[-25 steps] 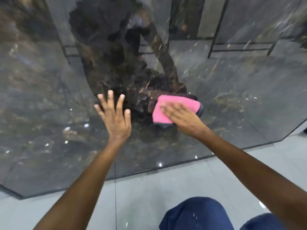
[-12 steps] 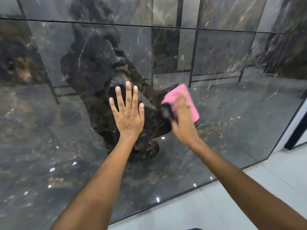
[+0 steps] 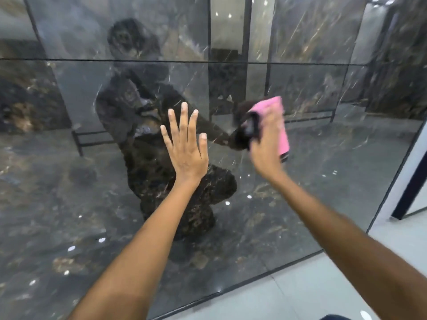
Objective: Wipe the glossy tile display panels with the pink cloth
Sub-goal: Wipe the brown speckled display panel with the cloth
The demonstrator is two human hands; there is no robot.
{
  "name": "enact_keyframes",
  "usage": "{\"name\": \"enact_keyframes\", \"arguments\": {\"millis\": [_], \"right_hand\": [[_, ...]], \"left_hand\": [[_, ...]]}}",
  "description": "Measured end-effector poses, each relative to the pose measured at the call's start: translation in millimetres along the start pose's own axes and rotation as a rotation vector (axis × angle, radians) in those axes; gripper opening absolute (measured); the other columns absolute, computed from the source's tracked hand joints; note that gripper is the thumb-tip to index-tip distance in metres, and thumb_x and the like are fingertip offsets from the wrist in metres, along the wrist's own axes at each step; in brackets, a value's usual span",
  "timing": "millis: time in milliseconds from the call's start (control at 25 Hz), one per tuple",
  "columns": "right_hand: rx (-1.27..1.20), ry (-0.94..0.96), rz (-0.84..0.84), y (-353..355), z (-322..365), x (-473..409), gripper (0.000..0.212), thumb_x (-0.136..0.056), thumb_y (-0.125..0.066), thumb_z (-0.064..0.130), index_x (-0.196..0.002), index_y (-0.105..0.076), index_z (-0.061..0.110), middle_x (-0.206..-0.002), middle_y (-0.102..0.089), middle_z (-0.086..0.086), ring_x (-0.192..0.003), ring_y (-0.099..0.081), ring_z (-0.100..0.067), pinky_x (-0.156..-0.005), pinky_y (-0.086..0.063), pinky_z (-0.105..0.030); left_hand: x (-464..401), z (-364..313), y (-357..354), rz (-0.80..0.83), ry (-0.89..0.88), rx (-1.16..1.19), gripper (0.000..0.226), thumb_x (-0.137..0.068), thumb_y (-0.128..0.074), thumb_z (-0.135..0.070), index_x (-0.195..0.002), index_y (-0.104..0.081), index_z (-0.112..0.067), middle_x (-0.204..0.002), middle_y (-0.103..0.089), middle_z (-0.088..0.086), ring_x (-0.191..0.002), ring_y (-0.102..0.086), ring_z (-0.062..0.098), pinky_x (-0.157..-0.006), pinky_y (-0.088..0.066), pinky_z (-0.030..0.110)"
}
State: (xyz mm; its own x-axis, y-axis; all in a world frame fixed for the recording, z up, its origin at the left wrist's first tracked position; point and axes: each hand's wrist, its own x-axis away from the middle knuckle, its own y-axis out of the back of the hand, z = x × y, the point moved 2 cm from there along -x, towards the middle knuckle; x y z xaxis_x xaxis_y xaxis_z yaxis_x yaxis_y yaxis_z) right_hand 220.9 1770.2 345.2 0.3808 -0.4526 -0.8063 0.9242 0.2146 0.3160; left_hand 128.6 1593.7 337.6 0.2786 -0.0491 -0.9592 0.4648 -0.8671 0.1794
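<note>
The right hand (image 3: 263, 146) grasps the pink cloth (image 3: 278, 125) against the dark glossy tile panel (image 3: 335, 169), just right of the left hand (image 3: 186, 155), which lies released, fingers straight, flat on the panel, likely bracing the person while wiping.

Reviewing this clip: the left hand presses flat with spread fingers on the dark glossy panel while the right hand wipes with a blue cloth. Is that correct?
Not quite. The cloth is pink, not blue, as the head view shows. The rest holds: the left hand lies flat with fingers spread on the dark glossy panel, and the right hand holds the cloth against the panel, blurred as if mid-wipe.
</note>
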Motion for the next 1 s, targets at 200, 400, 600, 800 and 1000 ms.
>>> {"name": "enact_keyframes", "arguments": {"millis": [200, 400, 600, 800, 1000], "right_hand": [[0.318, 0.53, 0.189, 33.6, -57.5, -2.5, 0.065, -0.089, -0.048, 0.021, -0.149, -0.022, 0.018, -0.149, -0.039, -0.017, -0.136, -0.034, -0.027, -0.112, -0.028, -0.044], [-0.188, -0.449, -0.467, 97.6, -94.5, -132.1, 0.072, -0.079, -0.046, 0.008, -0.149, -0.028, 0.007, -0.155, -0.027, -0.018, -0.145, -0.022, -0.033, -0.118, -0.016, -0.049], [0.171, 0.888, 0.159, 9.7, -7.8, -37.3, 0.071, -0.066, -0.054, 0.003, -0.136, -0.049, 0.003, -0.141, -0.051, -0.015, -0.134, -0.043, -0.032, -0.114, -0.025, -0.052], [0.104, 0.454, -0.087, 70.3, -86.7, -104.6, 0.083, -0.064, -0.064, -0.005, -0.143, -0.039, 0.002, -0.147, -0.041, -0.022, -0.14, -0.027, -0.03, -0.118, -0.01, -0.031], [-0.028, 0.279, -0.104, 45.0, -83.6, -56.4, 0.091, -0.068, -0.059, 0.002, -0.151, -0.024, 0.014, -0.155, -0.016, 0.002, -0.149, -0.004, -0.019, -0.12, -0.01, -0.044]], "left_hand": [[-1.6, 4.1, -22.8, -0.002, 0.021, -0.279, 0.053, -0.105, -0.016, -0.042, -0.155, -0.022, -0.023, -0.161, -0.022, 0.009, -0.148, -0.011, 0.032, -0.12, 0.005, 0.046], [-2.4, 7.8, -29.1, -0.031, 0.021, -0.344, 0.053, -0.105, -0.02, -0.039, -0.155, -0.019, -0.021, -0.161, -0.019, 0.012, -0.147, -0.008, 0.035, -0.12, 0.01, 0.044], [-2.7, 9.4, -26.4, -0.055, 0.029, -0.386, 0.054, -0.103, -0.028, -0.033, -0.154, -0.023, -0.02, -0.16, -0.021, 0.013, -0.148, -0.007, 0.034, -0.12, 0.008, 0.043], [-2.0, 7.1, -22.6, 0.001, 0.031, -0.422, 0.057, -0.103, -0.028, -0.032, -0.156, -0.013, -0.021, -0.162, -0.015, 0.014, -0.148, -0.004, 0.037, -0.119, 0.009, 0.045], [11.2, -7.4, -30.2, 0.036, 0.124, -0.378, 0.059, -0.104, -0.024, -0.037, -0.157, -0.006, -0.019, -0.164, -0.005, 0.012, -0.15, 0.002, 0.035, -0.119, 0.01, 0.046]]}}
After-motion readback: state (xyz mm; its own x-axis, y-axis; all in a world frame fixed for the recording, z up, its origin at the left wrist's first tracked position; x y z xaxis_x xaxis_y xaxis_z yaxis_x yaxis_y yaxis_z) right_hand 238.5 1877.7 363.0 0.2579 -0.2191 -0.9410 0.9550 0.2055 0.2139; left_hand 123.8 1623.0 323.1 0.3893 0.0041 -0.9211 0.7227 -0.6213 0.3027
